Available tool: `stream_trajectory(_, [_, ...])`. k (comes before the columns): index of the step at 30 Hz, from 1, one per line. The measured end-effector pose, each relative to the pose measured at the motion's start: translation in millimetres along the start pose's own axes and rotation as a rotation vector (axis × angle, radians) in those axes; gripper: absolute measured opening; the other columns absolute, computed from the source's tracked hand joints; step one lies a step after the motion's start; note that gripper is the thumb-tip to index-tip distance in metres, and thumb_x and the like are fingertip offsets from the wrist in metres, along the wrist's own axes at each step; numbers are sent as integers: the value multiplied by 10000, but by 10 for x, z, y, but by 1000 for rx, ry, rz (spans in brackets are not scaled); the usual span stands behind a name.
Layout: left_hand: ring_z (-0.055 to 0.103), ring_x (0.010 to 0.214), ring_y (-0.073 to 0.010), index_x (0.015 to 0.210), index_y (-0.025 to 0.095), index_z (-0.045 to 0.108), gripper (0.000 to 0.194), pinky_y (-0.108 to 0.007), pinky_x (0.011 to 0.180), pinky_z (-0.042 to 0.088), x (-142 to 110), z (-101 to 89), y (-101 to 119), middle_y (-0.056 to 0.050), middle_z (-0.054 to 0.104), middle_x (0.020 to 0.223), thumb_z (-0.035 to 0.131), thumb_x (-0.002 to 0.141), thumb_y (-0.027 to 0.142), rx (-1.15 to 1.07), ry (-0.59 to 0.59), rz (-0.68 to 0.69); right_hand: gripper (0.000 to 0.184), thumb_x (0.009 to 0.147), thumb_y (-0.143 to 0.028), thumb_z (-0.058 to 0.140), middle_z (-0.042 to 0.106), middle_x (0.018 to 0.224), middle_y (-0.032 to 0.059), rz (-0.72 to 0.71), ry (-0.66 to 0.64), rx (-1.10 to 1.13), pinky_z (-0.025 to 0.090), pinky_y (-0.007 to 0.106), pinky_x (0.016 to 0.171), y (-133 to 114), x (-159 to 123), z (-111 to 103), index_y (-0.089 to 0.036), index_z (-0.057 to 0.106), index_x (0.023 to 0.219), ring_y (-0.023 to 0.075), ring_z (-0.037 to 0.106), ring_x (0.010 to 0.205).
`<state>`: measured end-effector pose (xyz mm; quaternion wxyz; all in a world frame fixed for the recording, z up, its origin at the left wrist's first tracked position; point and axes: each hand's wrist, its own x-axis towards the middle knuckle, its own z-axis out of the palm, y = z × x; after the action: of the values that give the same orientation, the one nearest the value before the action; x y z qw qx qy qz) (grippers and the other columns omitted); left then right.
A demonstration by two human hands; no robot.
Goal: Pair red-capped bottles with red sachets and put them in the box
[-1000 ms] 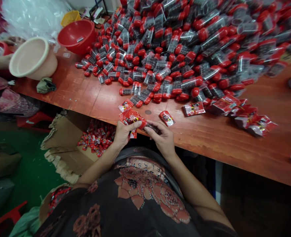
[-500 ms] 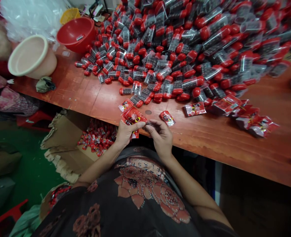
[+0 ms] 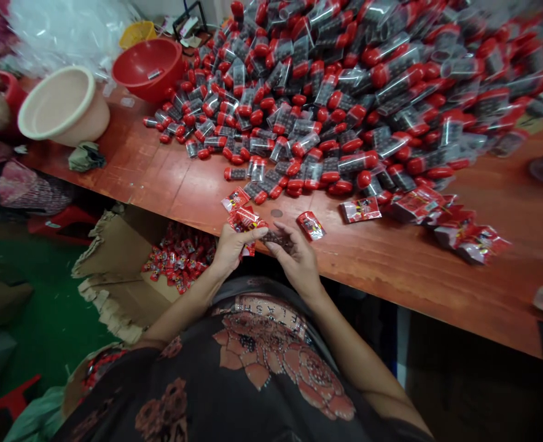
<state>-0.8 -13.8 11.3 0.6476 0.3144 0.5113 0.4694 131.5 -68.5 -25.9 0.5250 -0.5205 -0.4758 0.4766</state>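
I've got left fingers [image 3: 244, 234] closed on light, slippery red foil sachets [image 3: 247, 218], right fingers [image 3: 284, 232] pinching a stiff dark tube [image 3: 274, 238].

The right hand [image 3: 298, 265] hides most of a small dark thing [image 3: 276, 239]. Above that hand, the red-capped tube pile [image 3: 299, 110] goes past the top edge.

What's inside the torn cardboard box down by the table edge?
Small red printed packets lie heaped in the torn cardboard box. The box's bottom can't be seen because the packets cover it, and the table edge hides its far part.
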Motion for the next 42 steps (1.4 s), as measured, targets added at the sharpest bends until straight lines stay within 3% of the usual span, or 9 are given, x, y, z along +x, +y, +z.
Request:
stream_trajectory(5, [632, 632, -119, 860, 164, 686, 448, -245, 669, 508, -6, 35, 15, 18, 688, 708, 883, 458, 170, -46, -48, -26, 375, 863, -252, 626, 647, 1096, 45, -92, 22, -120, 553, 435, 897, -100, 29, -22, -340, 597, 1226, 212, 643, 1003])
stream_trajectory(11, [577, 579, -101, 681, 141, 669, 281, -235, 607, 475, -6, 58, -1, 10, 649, 654, 874, 513, 233, -23, -59, -44, 433, 800, -265, 694, 677, 1000, 26, 59, 124, 187, 573, 379, 852, -106, 17, 99, -306, 540, 1202, 174, 671, 910])
stream_trajectory(14, [589, 624, -104, 714, 149, 668, 284, -235, 654, 483, 2, 83, -12, 12, 659, 696, 866, 530, 239, -86, -47, 18, 411, 771, -253, 718, 670, 980, 15, 58, 171, 230, 568, 352, 851, -128, 7, 144, -294, 536, 1137, 163, 672, 900])
stream_trajectory(17, [541, 555, -81, 682, 149, 648, 246, -215, 585, 458, -23, 118, -52, 26, 632, 651, 844, 571, 249, -64, -52, 15, 402, 783, -254, 697, 643, 998, 9, 40, 231, 224, 570, 335, 827, -109, -19, 184, -301, 505, 1134, 154, 665, 887])
stream_trajectory(20, [485, 476, -63, 685, 143, 656, 230, -207, 497, 418, -45, 129, -94, 25, 616, 615, 832, 601, 265, -23, -96, -44, 410, 816, -269, 657, 612, 1059, 24, 21, 212, 135, 574, 319, 761, -55, -42, 170, -308, 483, 1185, 146, 649, 847])
stream_trajectory(25, [615, 642, -114, 759, 136, 683, 271, -236, 653, 497, -22, 108, -119, -10, 687, 742, 852, 567, 226, -86, -110, -20, 346, 794, -267, 697, 643, 1074, 32, 14, 143, 12, 549, 330, 800, -72, -8, 42, -280, 583, 1120, 154, 644, 876])
stream_trajectory(31, [581, 564, -94, 731, 131, 671, 247, -217, 574, 455, -53, 142, -186, 14, 657, 665, 842, 590, 242, -135, -95, -64, 351, 776, -296, 710, 651, 958, -9, 113, 249, 288, 517, 226, 545, -90, -4, 148, -281, 566, 1095, 104, 609, 675])
stream_trajectory(37, [663, 730, -123, 850, 149, 721, 320, -252, 761, 502, -23, 127, -252, -34, 735, 861, 843, 601, 308, -229, -17, 0, 351, 776, -317, 714, 655, 975, 3, 130, 204, 309, 576, 281, 707, 5, 5, 132, -277, 589, 1102, 122, 644, 772])
stream_trajectory(42, [661, 709, -136, 851, 151, 733, 313, -276, 743, 517, -98, 136, -341, -34, 736, 834, 851, 591, 279, -209, 31, 18, 383, 799, -331, 688, 630, 999, 22, 94, 240, 221, 578, 313, 753, 29, -6, 108, -272, 570, 1158, 133, 634, 799])
